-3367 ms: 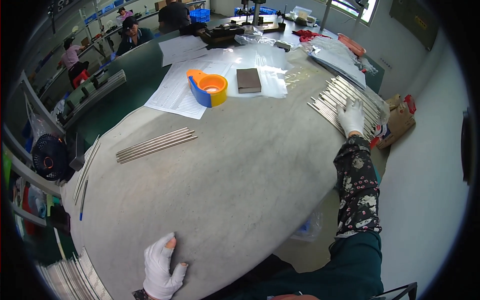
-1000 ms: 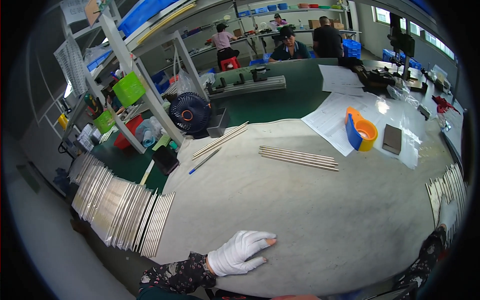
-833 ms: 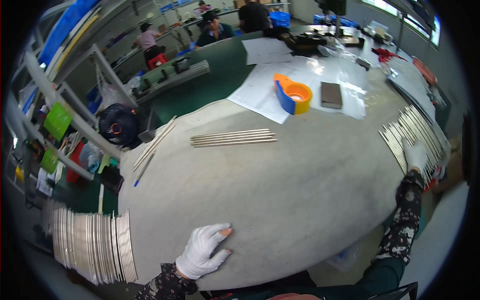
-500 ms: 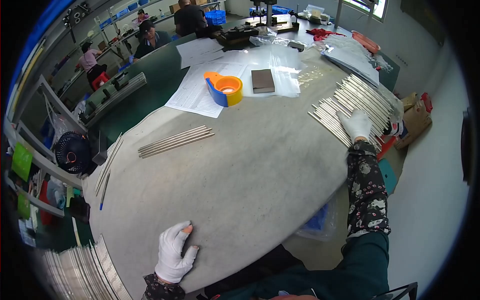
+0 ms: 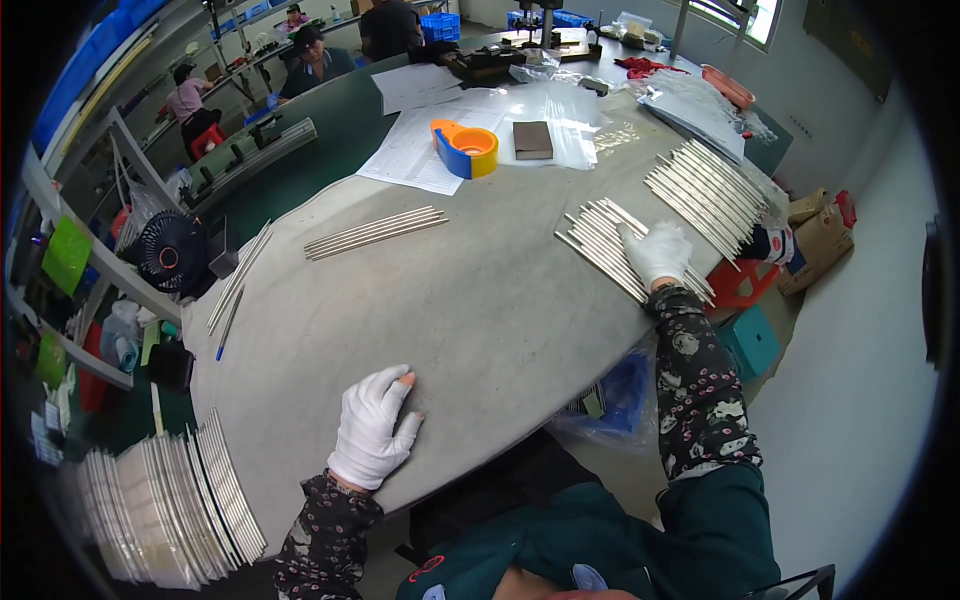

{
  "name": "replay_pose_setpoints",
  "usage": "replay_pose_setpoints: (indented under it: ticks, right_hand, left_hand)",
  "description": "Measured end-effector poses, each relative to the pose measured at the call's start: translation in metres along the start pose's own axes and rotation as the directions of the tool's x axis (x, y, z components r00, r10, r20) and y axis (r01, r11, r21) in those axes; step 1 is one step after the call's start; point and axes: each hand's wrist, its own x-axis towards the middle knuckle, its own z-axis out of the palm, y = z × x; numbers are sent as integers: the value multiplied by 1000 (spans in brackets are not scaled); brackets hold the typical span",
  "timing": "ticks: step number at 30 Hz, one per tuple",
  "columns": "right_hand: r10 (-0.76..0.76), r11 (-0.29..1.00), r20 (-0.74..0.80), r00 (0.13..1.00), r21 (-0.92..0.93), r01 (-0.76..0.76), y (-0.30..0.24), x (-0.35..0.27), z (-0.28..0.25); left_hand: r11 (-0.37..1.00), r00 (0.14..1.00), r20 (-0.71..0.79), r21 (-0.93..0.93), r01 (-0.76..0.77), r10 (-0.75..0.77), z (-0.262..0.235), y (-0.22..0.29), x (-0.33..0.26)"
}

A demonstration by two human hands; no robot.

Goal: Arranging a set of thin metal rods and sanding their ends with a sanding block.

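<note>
Pressing flat, our right hand (image 5: 657, 252) lies open on a row of thin metal rods (image 5: 600, 245) at the tabletop (image 5: 480, 310) right edge; left hand (image 5: 375, 425) rests open on bare surface, holding nothing. We judge the rods stiff, light, slick, prone to rolling, so best taken mid-length, several together. Rod ends under the glove are hidden; their profile is too small to tell.
</note>
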Motion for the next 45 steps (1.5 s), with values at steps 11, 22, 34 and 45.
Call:
replay_pose_setpoints:
  ticks: [11, 22, 34, 45]
  right_hand:
    - [-461, 879, -232, 857, 13, 476, 44, -29, 38]
    - [-440, 887, 136, 888, 219, 406, 50, -17, -44]
    - [-223, 961, 252, 942, 218, 169, 50, 31, -15]
    - [-576, 814, 281, 768, 104, 572, 35, -6, -22]
  left_hand:
    - [997, 994, -79, 1, -71, 71, 9, -6, 1]
    - [982, 983, -13, 36, -184, 184, -16, 13, 12]
    - [904, 896, 177, -218, -367, 407, 63, 94, 156]
    - [934, 915, 197, -143, -329, 352, 126, 95, 177]
